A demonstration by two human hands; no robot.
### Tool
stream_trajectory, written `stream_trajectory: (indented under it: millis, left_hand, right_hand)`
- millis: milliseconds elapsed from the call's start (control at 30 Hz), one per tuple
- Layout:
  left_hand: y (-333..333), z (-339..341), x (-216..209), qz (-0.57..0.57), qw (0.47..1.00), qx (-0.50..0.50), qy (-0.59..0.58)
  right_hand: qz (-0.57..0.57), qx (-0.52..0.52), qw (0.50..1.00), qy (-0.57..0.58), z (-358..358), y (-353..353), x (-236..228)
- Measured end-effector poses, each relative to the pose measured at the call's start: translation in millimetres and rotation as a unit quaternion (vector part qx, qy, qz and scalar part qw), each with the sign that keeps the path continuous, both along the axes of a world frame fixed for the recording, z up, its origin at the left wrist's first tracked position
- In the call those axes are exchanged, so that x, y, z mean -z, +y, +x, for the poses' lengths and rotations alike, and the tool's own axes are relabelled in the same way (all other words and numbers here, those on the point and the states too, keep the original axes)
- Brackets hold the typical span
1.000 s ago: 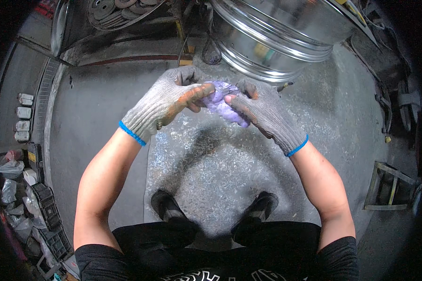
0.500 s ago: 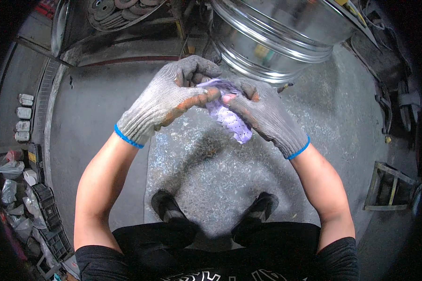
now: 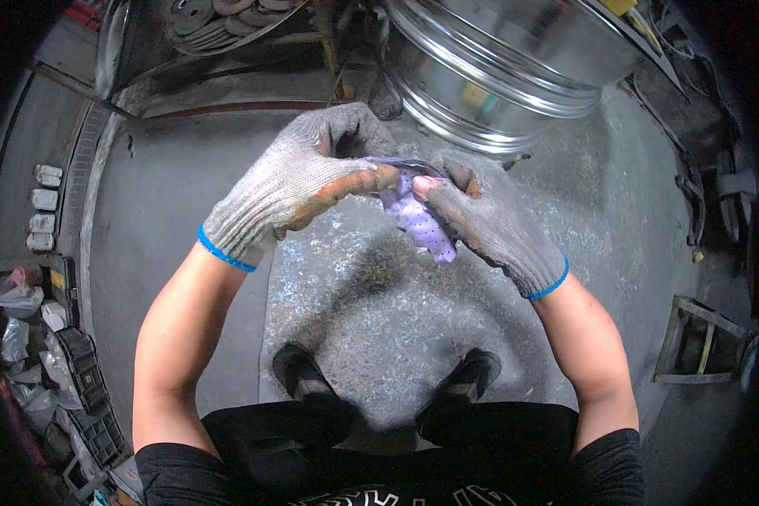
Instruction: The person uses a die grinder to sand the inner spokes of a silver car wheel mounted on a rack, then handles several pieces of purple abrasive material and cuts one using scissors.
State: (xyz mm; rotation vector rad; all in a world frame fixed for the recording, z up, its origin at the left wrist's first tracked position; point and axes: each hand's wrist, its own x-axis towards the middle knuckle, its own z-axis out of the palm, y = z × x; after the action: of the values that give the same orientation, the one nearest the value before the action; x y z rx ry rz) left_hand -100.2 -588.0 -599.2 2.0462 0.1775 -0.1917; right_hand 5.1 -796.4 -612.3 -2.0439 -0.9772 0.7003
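Between my hands, in front of my chest, is a crumpled, thin purple sheet (image 3: 420,221) dotted with small dark holes or spots; its lower end hangs free. My left hand (image 3: 325,152), in a worn grey knit glove with blue cuff and rusty stains, pinches the sheet's upper left edge between thumb and curled fingers. My right hand (image 3: 485,207), gloved alike, grips its right side, thumb on top. The bare tip of that thumb shows through the glove. Whether the sheet is paper or cloth I cannot tell.
A shiny chrome wheel rim (image 3: 489,84) stands just beyond my right hand. Far left, worn discs lie in a round tray (image 3: 228,52). Boxes and plastic bags (image 3: 25,337) line the left side; a metal frame (image 3: 702,341) stands at right. The floor (image 3: 379,312) is speckled concrete.
Both hands have drawn slightly apart, the right one moving a little right and nearer me. The sheet's top edge is now stretched flatter between them.
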Motion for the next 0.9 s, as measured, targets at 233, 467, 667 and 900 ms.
stream_trajectory:
  millis: [233, 467, 667, 900]
  left_hand:
    - [-6, 0, 8, 0.046, 0.992, -0.055, -0.105]
    - [-22, 2, -4, -0.162, 0.976, -0.099, -0.103]
    - [-29, 1, -4, -0.086, 0.979, -0.105, -0.152]
    - [-40, -9, -17, -0.249, 0.956, -0.107, -0.113]
  right_hand:
    - [0.058, 0.034, 0.997, 0.037, 1, -1, 13]
    - [0.173, 0.053, 0.983, 0.025, -4, 3, -6]
    - [0.260, 0.103, 0.960, 0.031, -13, 2, -13]
    - [0.329, 0.110, 0.938, -0.009, -16, 0, -19]
